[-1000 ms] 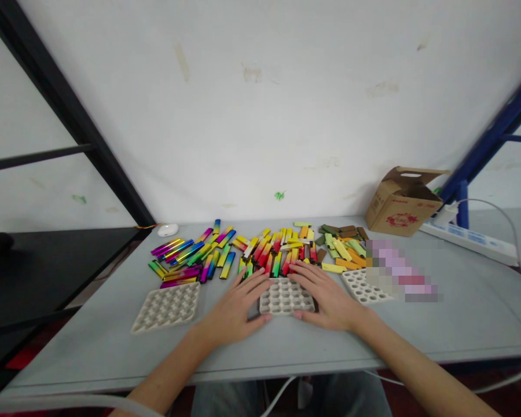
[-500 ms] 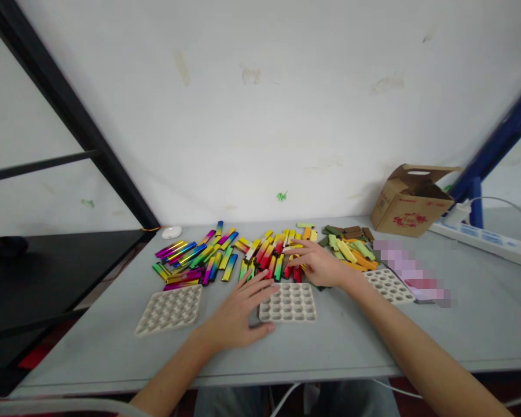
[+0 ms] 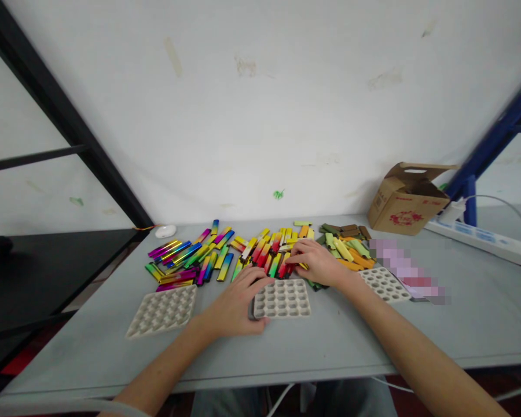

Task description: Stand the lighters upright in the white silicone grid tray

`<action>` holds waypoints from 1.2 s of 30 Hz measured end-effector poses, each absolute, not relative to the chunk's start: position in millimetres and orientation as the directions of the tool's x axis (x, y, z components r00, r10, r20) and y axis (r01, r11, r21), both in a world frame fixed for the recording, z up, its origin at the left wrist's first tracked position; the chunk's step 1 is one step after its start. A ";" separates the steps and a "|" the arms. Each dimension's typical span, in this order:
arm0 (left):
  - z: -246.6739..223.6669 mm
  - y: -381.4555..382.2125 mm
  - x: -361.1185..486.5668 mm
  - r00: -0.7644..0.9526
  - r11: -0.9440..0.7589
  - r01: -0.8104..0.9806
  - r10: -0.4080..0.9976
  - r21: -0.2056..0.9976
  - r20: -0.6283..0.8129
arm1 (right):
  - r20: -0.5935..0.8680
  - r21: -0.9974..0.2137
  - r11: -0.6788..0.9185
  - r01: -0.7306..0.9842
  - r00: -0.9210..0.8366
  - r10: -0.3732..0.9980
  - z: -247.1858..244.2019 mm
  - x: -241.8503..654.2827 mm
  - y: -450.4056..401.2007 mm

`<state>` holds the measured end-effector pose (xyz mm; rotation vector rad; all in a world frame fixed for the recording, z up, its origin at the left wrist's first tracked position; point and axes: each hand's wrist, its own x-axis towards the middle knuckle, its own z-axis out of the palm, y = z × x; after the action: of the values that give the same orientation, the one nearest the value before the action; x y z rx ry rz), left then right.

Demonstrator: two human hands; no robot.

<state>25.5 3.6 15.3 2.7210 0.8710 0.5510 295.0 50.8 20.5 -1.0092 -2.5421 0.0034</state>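
Note:
My left hand rests at the left side of the middle tray, its thumb apart from the other fingers and nothing seen in it. The tray is pale, with rows of round hollows, and lies over something dark. My right hand is just behind the tray's right corner, fingers curled down onto the red and yellow pieces; what lies under its fingertips is too small to make out. Shiny purple, blue and gold pieces are heaped on the left. Green, orange and brown pieces lie right of my right hand.
A second pale tray sits at the left, a third under my right forearm's far side. An open cardboard box and a white power strip stand at the back right. A small white case is back left.
My right hand's fingers have curled down onto the pieces from a more stretched pose. My left hand's thumb and fingers have drawn in round the tray's left side. The whole view has shifted slightly.

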 end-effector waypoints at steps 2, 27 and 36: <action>16.0 6.6 27.7 0.756 -0.799 0.502 0.591 0.331 0.281 | 0.383 -0.162 0.732 0.662 -0.642 0.664 20.2 295.1 51.2; 19.4 47.7 29.2 0.777 -0.836 0.515 0.549 0.190 0.309 | 0.371 -0.652 0.427 0.626 -0.227 0.900 7.6 294.8 64.9; 17.7 49.0 35.4 0.766 -0.827 0.536 0.560 0.166 0.317 | 0.352 -0.825 0.387 0.412 -0.162 0.922 7.9 298.6 70.4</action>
<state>35.4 49.0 17.7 2.8899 0.8983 0.5503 298.6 70.4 7.9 -1.1728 -1.7506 0.7142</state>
